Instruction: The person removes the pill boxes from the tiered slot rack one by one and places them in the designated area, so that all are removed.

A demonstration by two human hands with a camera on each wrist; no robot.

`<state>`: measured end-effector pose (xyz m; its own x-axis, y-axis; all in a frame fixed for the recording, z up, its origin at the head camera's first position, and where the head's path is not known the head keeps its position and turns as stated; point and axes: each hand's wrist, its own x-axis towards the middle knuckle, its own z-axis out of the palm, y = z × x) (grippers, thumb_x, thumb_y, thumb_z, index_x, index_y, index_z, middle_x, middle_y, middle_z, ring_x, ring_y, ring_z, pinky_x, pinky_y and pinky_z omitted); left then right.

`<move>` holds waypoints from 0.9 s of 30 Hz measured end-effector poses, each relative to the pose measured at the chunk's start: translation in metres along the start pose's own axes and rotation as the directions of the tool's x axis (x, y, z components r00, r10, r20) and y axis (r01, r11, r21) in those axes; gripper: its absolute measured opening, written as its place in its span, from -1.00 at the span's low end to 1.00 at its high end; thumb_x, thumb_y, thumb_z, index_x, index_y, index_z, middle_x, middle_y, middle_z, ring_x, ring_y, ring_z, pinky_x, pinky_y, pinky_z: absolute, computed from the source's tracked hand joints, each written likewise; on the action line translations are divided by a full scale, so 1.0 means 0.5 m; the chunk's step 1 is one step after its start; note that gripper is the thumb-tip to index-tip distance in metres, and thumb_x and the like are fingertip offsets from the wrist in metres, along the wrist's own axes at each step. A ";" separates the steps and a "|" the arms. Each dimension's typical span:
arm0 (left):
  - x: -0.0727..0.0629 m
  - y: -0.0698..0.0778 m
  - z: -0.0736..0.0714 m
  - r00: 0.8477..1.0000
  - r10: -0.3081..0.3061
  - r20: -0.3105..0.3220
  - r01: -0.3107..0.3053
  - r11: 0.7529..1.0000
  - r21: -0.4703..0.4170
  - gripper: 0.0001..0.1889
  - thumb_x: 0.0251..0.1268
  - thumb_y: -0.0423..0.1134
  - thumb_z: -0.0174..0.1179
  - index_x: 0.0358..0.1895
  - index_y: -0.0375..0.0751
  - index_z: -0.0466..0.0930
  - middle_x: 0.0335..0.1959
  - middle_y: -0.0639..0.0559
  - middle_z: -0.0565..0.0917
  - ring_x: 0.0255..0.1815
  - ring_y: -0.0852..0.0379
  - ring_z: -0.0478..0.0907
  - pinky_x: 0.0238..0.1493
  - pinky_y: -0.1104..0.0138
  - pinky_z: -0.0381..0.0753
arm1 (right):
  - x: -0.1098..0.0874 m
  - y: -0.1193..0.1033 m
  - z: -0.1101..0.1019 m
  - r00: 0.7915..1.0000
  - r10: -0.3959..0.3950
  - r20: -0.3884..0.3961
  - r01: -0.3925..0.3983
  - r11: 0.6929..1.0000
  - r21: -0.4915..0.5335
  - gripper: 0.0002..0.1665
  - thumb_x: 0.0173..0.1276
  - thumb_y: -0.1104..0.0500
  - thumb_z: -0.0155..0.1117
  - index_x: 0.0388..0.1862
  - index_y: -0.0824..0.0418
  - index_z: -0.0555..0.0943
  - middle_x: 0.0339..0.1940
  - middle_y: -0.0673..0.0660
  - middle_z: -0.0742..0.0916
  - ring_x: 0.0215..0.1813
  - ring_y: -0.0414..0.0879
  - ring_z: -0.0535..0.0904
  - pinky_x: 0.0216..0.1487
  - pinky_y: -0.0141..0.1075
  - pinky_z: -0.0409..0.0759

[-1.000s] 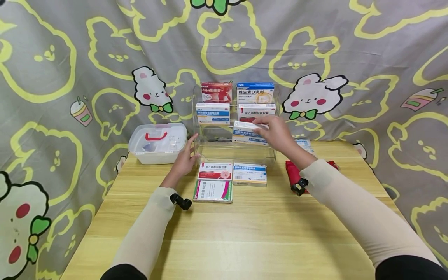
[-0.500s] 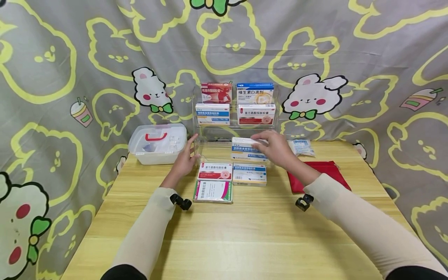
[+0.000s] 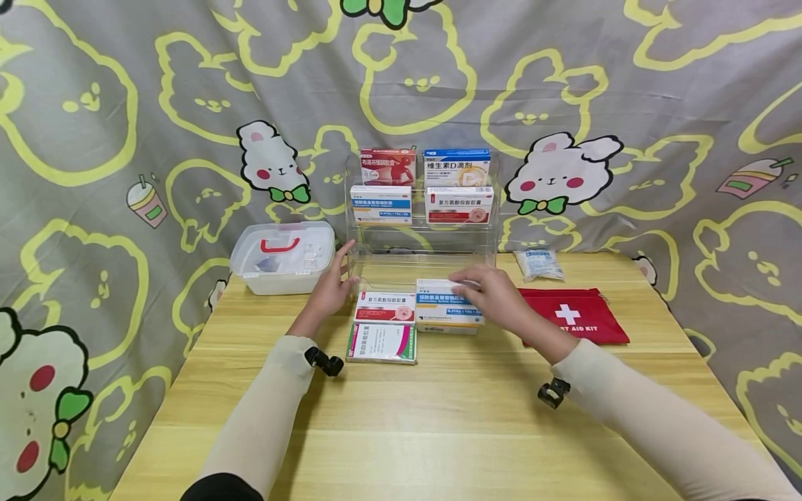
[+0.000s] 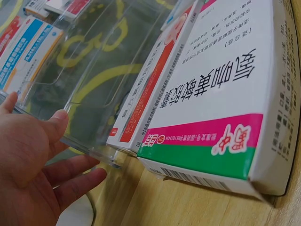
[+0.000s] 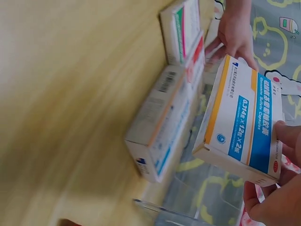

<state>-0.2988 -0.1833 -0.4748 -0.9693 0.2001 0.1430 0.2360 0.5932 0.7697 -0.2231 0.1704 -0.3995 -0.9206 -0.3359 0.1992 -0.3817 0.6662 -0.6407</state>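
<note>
My right hand [image 3: 495,296] grips a white, blue and orange medicine box [image 3: 441,299] by its right end, with the thumb and fingers on opposite sides in the right wrist view. The held box is raised above the table and overlaps a similar medicine box [image 5: 164,113] lying there. Open, with fingers spread, my left hand [image 3: 328,285] stands at the left side of the clear display rack [image 3: 420,260]. Just in front of the rack lie a red-and-white medicine box [image 3: 383,306] and a green, magenta and white medicine box [image 4: 207,94].
The rack's upper tiers hold a red box [image 3: 387,167], a vitamin D box [image 3: 457,167], a blue-and-white box [image 3: 381,204] and a red-and-white box [image 3: 459,205]. A clear lidded case [image 3: 282,257] stands left; a red first aid pouch [image 3: 575,316] and a small packet [image 3: 539,264] lie right.
My right hand has brought the blue-and-white medicine box down and toward me, from the rack's lower tier to above the boxes on the table. The left hand has stayed at the rack's side.
</note>
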 end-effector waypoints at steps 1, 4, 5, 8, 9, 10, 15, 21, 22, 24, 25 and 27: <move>0.000 0.000 0.000 1.000 -0.001 -0.001 0.001 1.000 0.000 -0.07 0.57 -0.41 0.10 0.64 0.56 -0.21 0.67 -0.19 0.08 0.55 -0.25 0.30 -0.59 0.33 0.44 | -0.005 0.002 0.003 1.000 0.007 0.006 -0.007 1.000 0.005 -0.67 0.47 0.15 0.39 0.16 0.21 0.75 0.13 0.18 0.76 0.22 0.11 0.59 0.24 0.08 0.56; 0.000 0.000 0.001 1.000 -0.005 -0.002 0.005 1.000 -0.001 -0.07 0.58 -0.41 0.10 0.64 0.56 -0.21 0.67 -0.20 0.09 0.55 -0.24 0.31 -0.59 0.34 0.44 | -0.021 0.010 0.013 1.000 0.020 0.019 -0.020 1.000 0.013 -0.67 0.46 0.15 0.39 0.16 0.19 0.76 0.12 0.16 0.76 0.20 0.09 0.61 0.23 0.05 0.60; 0.000 0.000 0.001 1.000 -0.005 0.000 0.005 1.000 -0.001 -0.07 0.58 -0.41 0.09 0.64 0.57 -0.21 0.67 -0.21 0.10 0.55 -0.24 0.30 -0.59 0.34 0.44 | -0.026 0.012 0.017 0.999 0.023 0.024 -0.023 1.000 0.017 -0.67 0.46 0.16 0.39 0.16 0.19 0.76 0.11 0.15 0.77 0.19 0.08 0.62 0.22 0.04 0.61; 0.000 0.000 0.001 1.000 -0.008 0.003 0.008 1.000 -0.004 -0.07 0.58 -0.39 0.09 0.63 0.59 -0.22 0.66 -0.23 0.11 0.55 -0.24 0.30 -0.59 0.33 0.44 | -0.041 0.022 0.030 0.999 0.022 0.034 -0.023 1.000 0.017 -0.69 0.45 0.17 0.40 0.13 0.18 0.77 0.08 0.14 0.78 0.13 0.05 0.64 0.17 0.00 0.65; 0.000 0.000 0.001 1.000 -0.009 0.004 0.009 1.000 -0.005 -0.07 0.58 -0.39 0.09 0.63 0.60 -0.22 0.66 -0.22 0.11 0.55 -0.24 0.30 -0.59 0.34 0.44 | -0.046 0.026 0.034 0.999 0.022 0.036 -0.022 1.000 0.016 -0.70 0.45 0.17 0.40 0.11 0.17 0.78 0.05 0.13 0.78 0.09 0.03 0.64 0.13 -0.03 0.67; 0.000 0.000 0.001 1.000 -0.009 0.004 0.009 1.000 -0.005 -0.07 0.58 -0.39 0.09 0.63 0.60 -0.22 0.66 -0.23 0.10 0.55 -0.24 0.30 -0.59 0.34 0.44 | -0.051 0.030 0.039 0.999 0.017 0.037 -0.017 1.000 0.016 -0.72 0.44 0.17 0.41 0.10 0.17 0.79 0.03 0.12 0.79 0.06 0.02 0.64 0.09 -0.06 0.68; 0.000 0.000 0.002 1.000 -0.007 0.000 0.007 1.000 -0.005 -0.07 0.57 -0.39 0.10 0.63 0.59 -0.22 0.67 -0.21 0.07 0.55 -0.24 0.30 -0.61 0.36 0.41 | -0.076 0.048 0.059 0.998 0.013 0.053 -0.015 1.000 0.025 -0.77 0.43 0.18 0.42 0.02 0.13 0.82 -0.04 0.07 0.81 -0.06 -0.07 0.61 -0.04 -0.18 0.67; 0.001 -0.002 0.002 1.000 0.005 0.004 -0.005 1.000 -0.009 -0.07 0.58 -0.40 0.10 0.64 0.58 -0.22 0.68 -0.20 0.05 0.55 -0.25 0.30 -0.62 0.35 0.41 | -0.110 0.064 0.077 0.995 0.045 0.085 -0.049 0.998 0.050 -0.79 0.44 0.18 0.40 0.01 0.13 0.81 -0.04 0.09 0.79 -0.06 -0.05 0.61 -0.01 -0.15 0.66; 0.001 -0.002 0.002 1.000 0.004 0.003 -0.004 1.000 -0.011 -0.07 0.58 -0.40 0.10 0.63 0.59 -0.21 0.68 -0.19 0.05 0.54 -0.24 0.30 -0.62 0.35 0.42 | -0.115 0.066 0.079 0.995 0.053 0.090 -0.058 0.997 0.051 -0.79 0.44 0.18 0.40 0.01 0.13 0.81 -0.03 0.09 0.79 -0.07 -0.05 0.60 -0.02 -0.16 0.65; 0.001 -0.002 0.001 1.000 0.006 0.005 -0.005 1.000 -0.015 -0.07 0.58 -0.41 0.09 0.63 0.60 -0.22 0.68 -0.20 0.05 0.55 -0.25 0.30 -0.61 0.35 0.42 | -0.123 0.071 0.084 0.992 0.072 0.103 -0.078 0.996 0.053 -0.78 0.45 0.17 0.40 0.02 0.13 0.81 -0.02 0.09 0.79 -0.09 -0.06 0.59 -0.06 -0.19 0.62; 0.001 -0.002 0.001 1.000 0.005 0.007 -0.005 1.000 -0.015 -0.07 0.58 -0.40 0.09 0.63 0.60 -0.22 0.68 -0.20 0.05 0.55 -0.25 0.30 -0.61 0.35 0.42 | -0.127 0.073 0.087 0.990 0.081 0.112 -0.088 0.995 0.053 -0.77 0.45 0.16 0.40 0.03 0.13 0.81 0.00 0.09 0.79 -0.10 -0.07 0.58 -0.08 -0.22 0.60; 0.001 -0.002 0.001 1.000 0.002 0.005 -0.002 1.000 -0.018 -0.07 0.58 -0.40 0.09 0.62 0.62 -0.21 0.68 -0.20 0.06 0.55 -0.24 0.30 -0.61 0.35 0.42 | -0.132 0.077 0.091 0.986 0.101 0.129 -0.109 0.992 0.058 -0.75 0.45 0.15 0.39 0.06 0.12 0.81 0.03 0.10 0.79 -0.11 -0.07 0.58 -0.12 -0.26 0.57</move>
<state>-0.2995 -0.1835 -0.4757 -0.9686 0.2047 0.1413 0.2362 0.5789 0.7804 -0.1731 0.1881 -0.4712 -0.9360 -0.3501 0.0359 -0.2735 0.6594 -0.7002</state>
